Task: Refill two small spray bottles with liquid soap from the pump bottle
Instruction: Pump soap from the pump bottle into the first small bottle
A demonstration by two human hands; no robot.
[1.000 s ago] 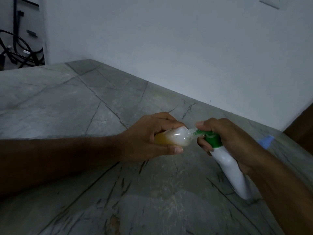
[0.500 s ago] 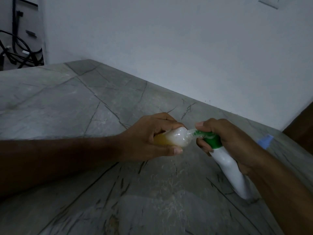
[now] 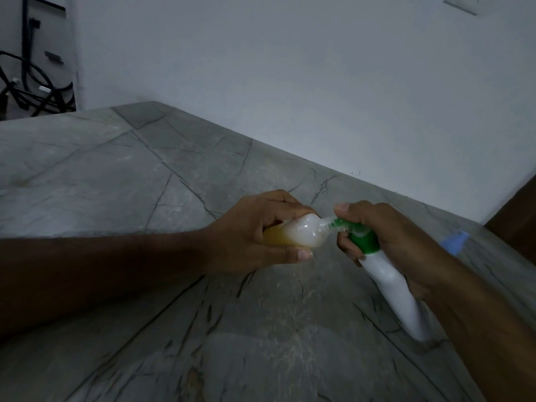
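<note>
My left hand (image 3: 255, 230) grips a small clear spray bottle (image 3: 298, 235) held on its side, its open neck pointing right. Yellowish liquid and white foam show inside it. My right hand (image 3: 385, 239) is wrapped round the white pump bottle (image 3: 388, 285) with the green collar (image 3: 364, 242), which leans with its base on the countertop. The green pump spout meets the small bottle's neck, and a finger of my right hand lies on top of the pump head. Only one small bottle is in view.
The grey stone countertop (image 3: 145, 184) stretches left and forward, ending at a white wall behind. A small blue object (image 3: 454, 240) lies on the counter behind my right wrist. Dark cables and a frame (image 3: 32, 82) stand beyond the counter's far left edge.
Both hands and both bottles stay almost where they were, the spout still at the small bottle's neck. No clear change in the liquid level.
</note>
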